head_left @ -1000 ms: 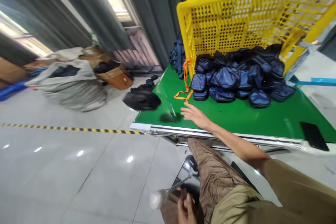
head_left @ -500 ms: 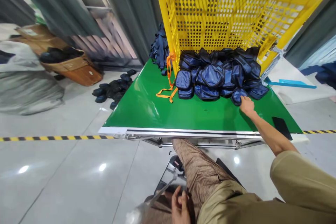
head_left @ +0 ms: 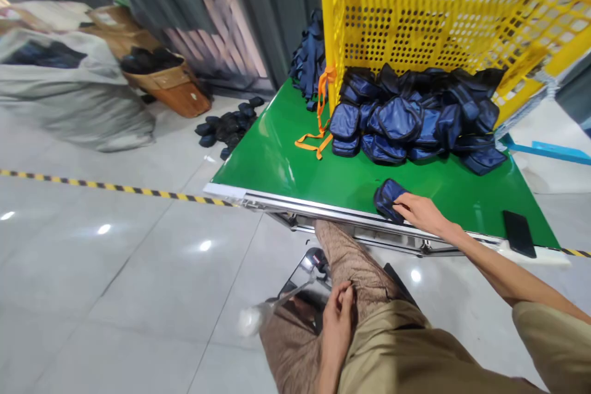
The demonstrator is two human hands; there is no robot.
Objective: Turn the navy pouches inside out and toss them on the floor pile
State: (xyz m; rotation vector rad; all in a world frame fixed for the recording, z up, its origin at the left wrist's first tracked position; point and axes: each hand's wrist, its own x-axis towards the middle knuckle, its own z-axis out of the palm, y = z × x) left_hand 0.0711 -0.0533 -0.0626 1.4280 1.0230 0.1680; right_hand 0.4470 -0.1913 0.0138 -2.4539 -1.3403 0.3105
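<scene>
Near the front edge of the green table (head_left: pixel 258 163), my right hand (head_left: pixel 420 212) grips a small navy zip pouch (head_left: pixel 388 197) between thumb and fingers. Behind it, a heap of similar navy pouches (head_left: pixel 397 120) spills out of a yellow perforated crate (head_left: pixel 378 18) lying on its side. Down by my lap, my left hand (head_left: pixel 339 314) rests beside my thigh with its fingers curled together. Whether anything is inside those fingers is hidden.
An orange strap (head_left: pixel 318 135) hangs from the crate's left side onto the table. A black phone (head_left: pixel 518 233) lies at the right front corner. Dark pouches (head_left: pixel 231 126) lie on the floor, near a cardboard box (head_left: pixel 161 86) and a big grey sack (head_left: pixel 78 104).
My right hand has drawn one pouch out of the heap toward the table's front edge. My left hand has risen a little along my thigh. The camera view has turned left and down.
</scene>
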